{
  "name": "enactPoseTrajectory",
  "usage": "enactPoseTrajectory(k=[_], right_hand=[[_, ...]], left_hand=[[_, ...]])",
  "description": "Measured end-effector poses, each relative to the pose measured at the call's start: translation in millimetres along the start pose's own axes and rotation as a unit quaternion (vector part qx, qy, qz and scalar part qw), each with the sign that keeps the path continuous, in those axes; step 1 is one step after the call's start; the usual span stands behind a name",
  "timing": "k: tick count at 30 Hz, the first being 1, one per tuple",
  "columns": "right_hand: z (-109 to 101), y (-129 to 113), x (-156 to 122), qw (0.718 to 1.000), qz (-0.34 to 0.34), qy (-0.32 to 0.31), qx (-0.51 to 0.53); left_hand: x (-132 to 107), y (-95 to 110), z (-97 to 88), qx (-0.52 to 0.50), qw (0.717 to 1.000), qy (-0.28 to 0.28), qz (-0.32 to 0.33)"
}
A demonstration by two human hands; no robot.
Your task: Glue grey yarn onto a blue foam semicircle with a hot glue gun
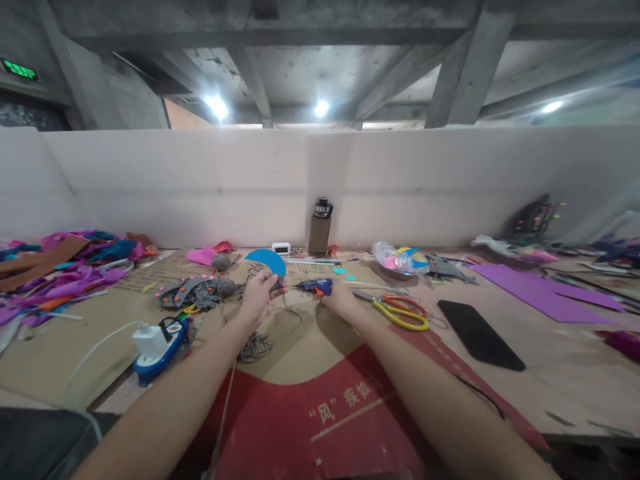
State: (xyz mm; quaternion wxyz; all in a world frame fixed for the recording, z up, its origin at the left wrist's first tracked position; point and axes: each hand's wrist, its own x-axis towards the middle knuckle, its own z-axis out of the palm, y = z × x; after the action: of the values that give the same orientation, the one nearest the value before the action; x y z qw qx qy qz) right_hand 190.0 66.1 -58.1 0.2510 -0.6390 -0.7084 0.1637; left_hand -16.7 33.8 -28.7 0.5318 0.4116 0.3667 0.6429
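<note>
Two hands work near the middle of the worktop (550, 360), toward its far edge: the left hand (257, 293) pinches a blue disc (266, 261) by its lower rim, holding it upright, and the right hand (340, 300) is closed around a glue gun (316, 287) whose nozzle points at the left fingers. The chief risk, as I judge it, is a burn or a stray blob of glue, since nozzle and fingertips are very near each other. The loose grey cord (255, 347) under the left wrist could also snag and jerk the disc. The scissors (397, 310) lie just beside the right forearm, where a sweep could knock them. For containers, a lidded bottle (320, 230) stands at the far edge with its contents hidden. A clear bag (400, 259) to its right seems to hold coloured scraps, though it is too blurred to be sure.
</note>
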Motion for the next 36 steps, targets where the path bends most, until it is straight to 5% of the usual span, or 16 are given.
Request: enactPoseTrajectory(k=[11,17,27,36], right_hand=[[-24.3,-13.9,-6.9,0.975,-0.013,0.092,0.202],[-23.9,-31.3,-24.9,0.916,-0.111,0.070,0.379],[-21.8,-41.2,-46.1,0.938,-0.231,0.100,0.238],[-19.9,-38.8,-47.4,0.949,-0.233,0.111,0.182]], left_hand=[[4.2,-1.2,-4.2,0.023,1.000,-0.013,-0.005],[3.2,-1.4,-4.0,0.014,1.000,-0.003,-0.012],[2.6,-3.9,-2.4,0.010,1.000,0.005,-0.001],[-0.6,-3.3,1.3,0.024,1.000,-0.006,-0.008]])
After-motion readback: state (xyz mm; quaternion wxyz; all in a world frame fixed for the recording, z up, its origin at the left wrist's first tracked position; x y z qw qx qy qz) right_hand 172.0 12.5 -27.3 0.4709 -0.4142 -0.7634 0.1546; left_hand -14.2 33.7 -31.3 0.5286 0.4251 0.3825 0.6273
